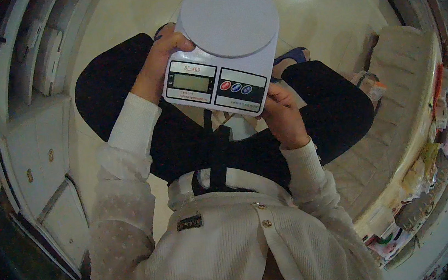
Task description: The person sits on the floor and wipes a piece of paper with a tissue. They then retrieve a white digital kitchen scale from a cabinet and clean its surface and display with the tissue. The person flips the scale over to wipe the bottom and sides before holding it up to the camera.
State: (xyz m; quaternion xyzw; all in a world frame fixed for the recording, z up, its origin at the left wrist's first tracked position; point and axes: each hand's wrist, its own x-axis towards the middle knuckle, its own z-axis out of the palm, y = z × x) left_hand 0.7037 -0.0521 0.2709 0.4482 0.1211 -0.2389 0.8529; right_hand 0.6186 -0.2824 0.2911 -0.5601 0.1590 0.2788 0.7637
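A white digital kitchen scale [198,56] with a round weighing plate [230,17] is held up above my lap, tilted so its front panel faces me. My left hand [163,60] grips its left edge, the thumb lying on top beside the plate. At the lower right corner, my right hand [285,114] has its fingers against the edge and partly underneath. The display [192,82] looks blank. To its right sit one red and two blue round buttons [236,88]. Nothing lies on the plate. The underside of the scale is hidden.
White cabinets and shelves [39,152] stand on the left. On the right runs a low surface with a quilted beige cover [398,66]; small packets and other items [422,167] lie along its far side. The floor is glossy cream tile [118,15].
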